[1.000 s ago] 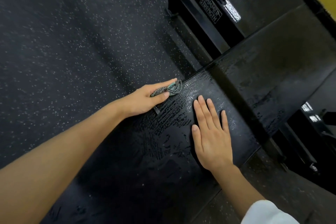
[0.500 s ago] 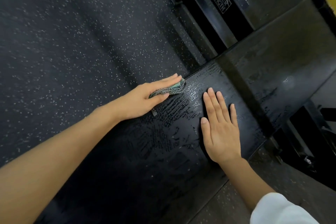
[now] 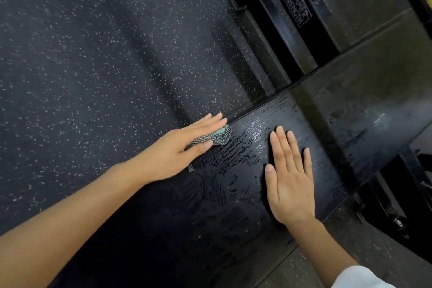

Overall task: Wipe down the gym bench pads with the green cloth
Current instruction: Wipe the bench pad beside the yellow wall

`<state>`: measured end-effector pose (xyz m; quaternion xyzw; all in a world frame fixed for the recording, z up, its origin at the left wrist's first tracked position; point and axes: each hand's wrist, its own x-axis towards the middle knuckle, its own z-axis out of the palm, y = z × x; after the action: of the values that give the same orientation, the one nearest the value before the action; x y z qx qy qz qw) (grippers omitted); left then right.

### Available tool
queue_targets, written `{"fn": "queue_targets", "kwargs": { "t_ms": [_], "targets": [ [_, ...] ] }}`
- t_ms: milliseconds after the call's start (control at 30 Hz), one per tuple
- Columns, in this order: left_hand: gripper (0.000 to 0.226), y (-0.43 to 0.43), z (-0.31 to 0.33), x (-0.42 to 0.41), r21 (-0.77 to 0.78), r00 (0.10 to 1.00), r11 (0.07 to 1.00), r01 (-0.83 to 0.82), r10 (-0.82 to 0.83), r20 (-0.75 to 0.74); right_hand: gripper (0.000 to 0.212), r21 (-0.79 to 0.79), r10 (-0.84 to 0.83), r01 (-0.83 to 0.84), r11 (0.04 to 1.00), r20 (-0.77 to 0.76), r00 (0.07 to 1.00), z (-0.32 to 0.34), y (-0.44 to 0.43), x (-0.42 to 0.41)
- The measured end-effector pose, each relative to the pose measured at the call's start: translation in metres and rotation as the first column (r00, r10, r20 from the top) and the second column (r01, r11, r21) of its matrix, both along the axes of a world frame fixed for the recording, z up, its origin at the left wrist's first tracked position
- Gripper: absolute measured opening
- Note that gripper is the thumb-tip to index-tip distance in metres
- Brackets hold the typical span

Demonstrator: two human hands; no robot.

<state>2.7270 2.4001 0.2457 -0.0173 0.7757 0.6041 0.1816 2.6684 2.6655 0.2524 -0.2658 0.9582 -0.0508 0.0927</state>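
1. At the far left edge of the black vinyl bench pad, a small green cloth with a grey mesh face lay bunched on the wet, streaked surface.
2. Directly over it lay the left hand. Its straight fingers pressed the cloth onto the pad and its thumb pinched the near fold. Only the cloth's forward edge showed beneath the fingers.
3. Handling, as judged: the cloth looked light, soft, limp and probably damp. It was best kept bunched under the palm with a thumb pinch, as the wet vinyl looked slippery.
4. On the pad's middle, apart from the cloth, the right hand rested flat with its fingers straight, holding nothing.
5. Beyond the pad's far end sat a second pad, black and also streaked, and a black steel frame with a label.
6. Left of the pad lay speckled dark rubber floor.
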Motion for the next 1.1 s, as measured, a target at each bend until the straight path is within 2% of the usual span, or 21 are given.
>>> {"fn": "queue_targets", "kwargs": {
  "t_ms": [333, 533, 867, 1100],
  "targets": [
    [0.049, 0.017, -0.001, -0.045, -0.020, 0.999, 1.000, -0.024, 0.025, 0.031, 0.058, 0.000, 0.000, 0.000, 1.000, -0.008, 1.000, -0.001, 0.000, 0.000],
    [0.049, 0.004, 0.000, -0.016, 0.025, 0.998, 0.999, -0.036, 0.035, 0.043, 0.059, 0.005, 0.003, -0.003, 1.000, -0.002, 1.000, 0.000, 0.000, 0.000],
    [0.052, -0.021, 0.006, 0.044, -0.032, 0.992, 0.995, -0.095, 0.097, 0.083, 0.060, 0.010, -0.066, 0.066, 0.998, 0.037, 0.997, 0.003, -0.014, 0.012],
    [0.051, -0.032, 0.011, 0.076, -0.069, 0.987, 0.990, -0.127, 0.132, 0.086, 0.061, -0.001, 0.085, -0.085, 0.996, 0.043, 0.995, 0.004, -0.059, 0.078]
  ]
}}
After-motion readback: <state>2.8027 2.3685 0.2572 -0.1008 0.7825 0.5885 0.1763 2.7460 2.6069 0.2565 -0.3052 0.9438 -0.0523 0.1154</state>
